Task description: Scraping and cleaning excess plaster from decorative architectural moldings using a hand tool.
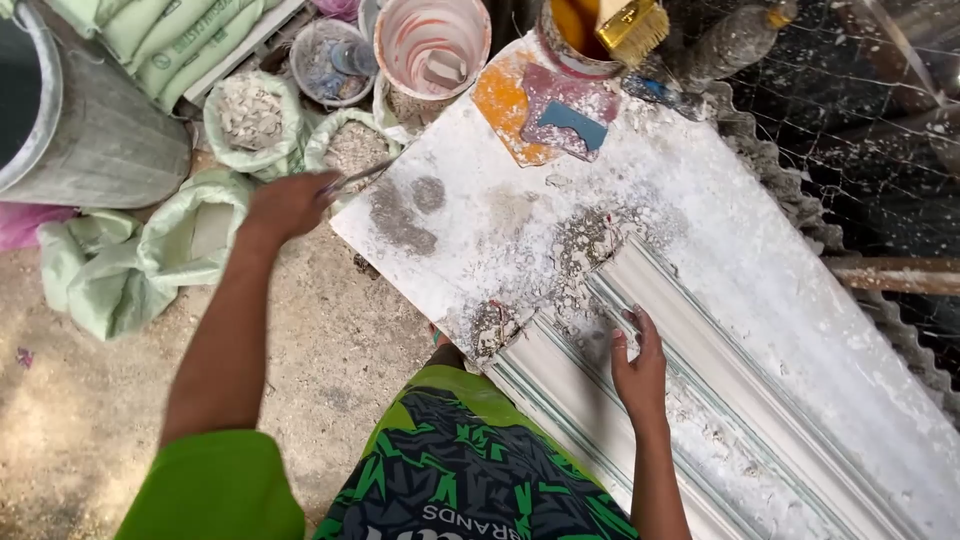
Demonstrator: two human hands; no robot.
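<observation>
left hand (pixel 290 205): reaching out toward 10 o'clock, fingers closed around a thin metal tool (pixel 358 177); tool type too blurred to tell
tool: long axis running 8 to 2 o'clock, free end pointing at 2 o'clock, lying over the mouth of an open sack (pixel 352 148) at the board's corner
right hand (pixel 638 367): lying flat, palm down, fingers spread and loose, gripping nothing; pressing on the moulding (pixel 740 400)
moulding: white plaster strip with green-edged ridges, sitting on the board at 5 o'clock of frame centre; long axis running 10 to 4 o'clock, near end pointing at 10 o'clock, crumbled and rough there
board (pixel 480 220): white, dusty, tilting the same way as the moulding, grey powder patches near the 10 o'clock corner
sacks: pale green sack (pixel 250 115) holding chunks at 11 o'clock, another (pixel 150 260) slumping at 9 o'clock
bucket (pixel 432 45): standing at 12 o'clock, streaked inside
brush (pixel 632 28): yellow bristles, resting on a tin at 1 o'clock
drum (pixel 85 130): grey, standing at 10 o'clock
</observation>
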